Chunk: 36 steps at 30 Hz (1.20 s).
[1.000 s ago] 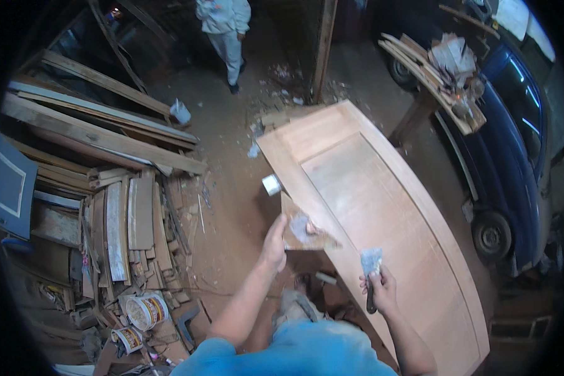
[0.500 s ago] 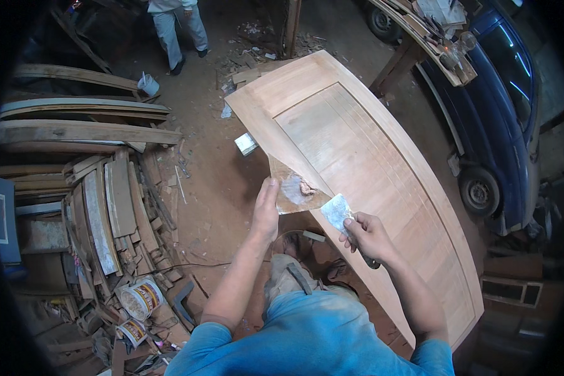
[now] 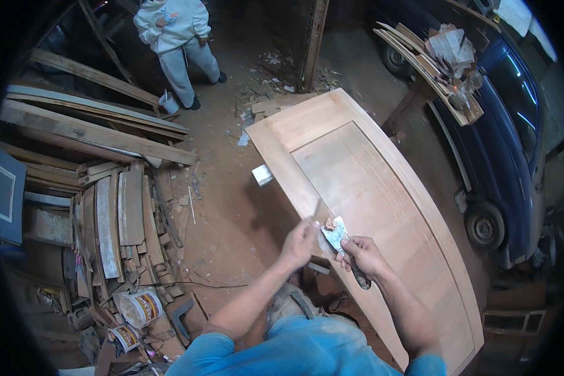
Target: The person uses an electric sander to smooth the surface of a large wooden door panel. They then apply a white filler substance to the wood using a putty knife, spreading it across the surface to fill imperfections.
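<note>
My right hand (image 3: 365,255) grips a putty knife (image 3: 336,240) by its dark handle, above the near side of a panelled wooden door (image 3: 373,188). A lump of pinkish-brown putty (image 3: 329,224) sits on the knife's wide metal blade. Close to the blade's left edge, my left hand (image 3: 299,243) is closed on a small thin board (image 3: 318,208). That board is turned nearly edge-on and blurred, so its face is hidden. Pale bare wood shows over the door, with a recessed panel inside its frame.
A person (image 3: 178,47) in light clothes stands at the back left. Stacked planks (image 3: 116,213) and two buckets (image 3: 140,308) lie left. A post (image 3: 313,44) rises behind the door. On the right are a tool-laden shelf (image 3: 435,75) and a blue vehicle (image 3: 492,147).
The putty has gone from the small board onto the knife blade. My left hand has come right and down, tilting the board edge-on. The view has shifted, showing more of the person behind.
</note>
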Each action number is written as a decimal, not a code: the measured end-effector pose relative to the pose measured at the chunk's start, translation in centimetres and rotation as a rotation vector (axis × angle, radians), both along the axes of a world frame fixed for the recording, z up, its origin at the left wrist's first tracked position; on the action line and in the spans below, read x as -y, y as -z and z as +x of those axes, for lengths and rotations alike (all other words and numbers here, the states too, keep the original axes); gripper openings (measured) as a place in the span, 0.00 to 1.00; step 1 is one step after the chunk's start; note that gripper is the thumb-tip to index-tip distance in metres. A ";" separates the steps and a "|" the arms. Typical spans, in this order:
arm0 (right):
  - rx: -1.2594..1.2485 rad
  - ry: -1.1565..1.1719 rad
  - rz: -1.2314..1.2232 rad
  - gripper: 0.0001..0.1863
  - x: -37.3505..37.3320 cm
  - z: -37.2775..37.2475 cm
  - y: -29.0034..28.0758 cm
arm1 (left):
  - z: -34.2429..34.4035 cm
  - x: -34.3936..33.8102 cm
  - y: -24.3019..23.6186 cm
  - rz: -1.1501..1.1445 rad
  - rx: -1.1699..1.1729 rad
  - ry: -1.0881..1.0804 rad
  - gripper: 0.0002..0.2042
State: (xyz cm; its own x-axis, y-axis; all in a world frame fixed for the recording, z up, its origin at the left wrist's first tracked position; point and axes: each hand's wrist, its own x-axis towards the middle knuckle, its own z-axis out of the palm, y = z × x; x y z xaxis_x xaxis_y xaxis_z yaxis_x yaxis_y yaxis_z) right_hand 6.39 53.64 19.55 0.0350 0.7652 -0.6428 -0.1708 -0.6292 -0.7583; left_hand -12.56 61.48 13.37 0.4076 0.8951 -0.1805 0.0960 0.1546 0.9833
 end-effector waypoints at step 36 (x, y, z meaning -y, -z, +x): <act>1.142 -0.807 0.310 0.27 5.2 2.0 -0.8 | 3.2 1.4 6.7 -0.452 0.146 0.037 0.23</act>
State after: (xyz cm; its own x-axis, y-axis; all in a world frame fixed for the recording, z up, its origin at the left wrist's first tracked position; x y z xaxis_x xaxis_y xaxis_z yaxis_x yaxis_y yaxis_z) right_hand 8.44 48.48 20.39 -0.0945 0.9260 -0.3655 0.9331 -0.0456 -0.3567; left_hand -9.38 60.03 6.70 0.4879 0.7242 -0.4873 -0.0242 0.5692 0.8218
